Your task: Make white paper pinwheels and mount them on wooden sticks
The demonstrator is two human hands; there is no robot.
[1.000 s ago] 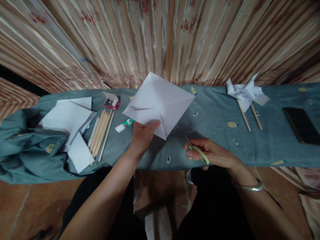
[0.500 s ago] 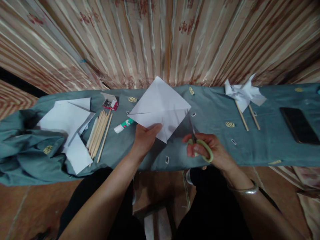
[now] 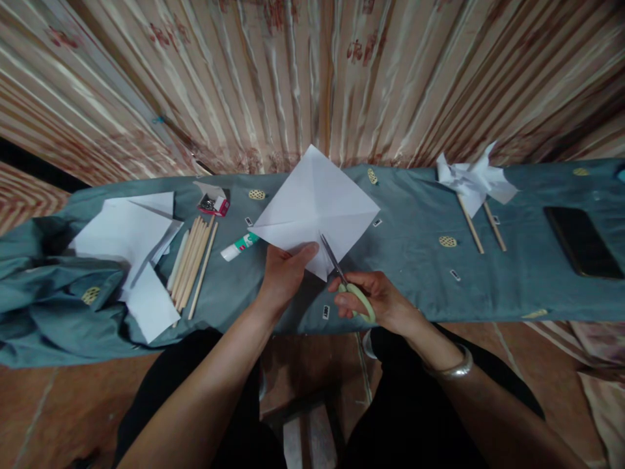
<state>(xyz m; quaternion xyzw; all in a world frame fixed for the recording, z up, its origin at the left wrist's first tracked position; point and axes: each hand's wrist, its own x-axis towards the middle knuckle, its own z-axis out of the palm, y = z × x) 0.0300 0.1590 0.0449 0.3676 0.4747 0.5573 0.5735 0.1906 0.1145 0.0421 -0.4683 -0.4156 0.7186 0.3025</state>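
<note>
My left hand [image 3: 288, 270] pinches a creased white sheet of paper [image 3: 336, 189] near its lower edge, thumb on top and fingers hidden beneath. The sheet is turned like a diamond, with fold lines crossing at its middle and a slit near the left corner. My right hand [image 3: 366, 296] grips scissors [image 3: 334, 257] with pale green handles. Their blades look nearly closed and lie over the sheet's lower part, tips just right of my left thumb. A glue stick [image 3: 239, 247] lies partly under the sheet's left corner.
At left are loose white papers [image 3: 131, 234], several wooden sticks [image 3: 193, 264] and a small red box [image 3: 213, 200] of metal bits. Two paper pinwheels [image 3: 476, 182] on sticks and a black phone [image 3: 581, 241] lie right on the green cloth [image 3: 415, 286]. A curtain [image 3: 312, 78] hangs behind.
My right hand has moved left with the scissors, bringing the blades from the sheet's right corner to its lower middle. My left hand keeps its hold; the sheet barely shifted.
</note>
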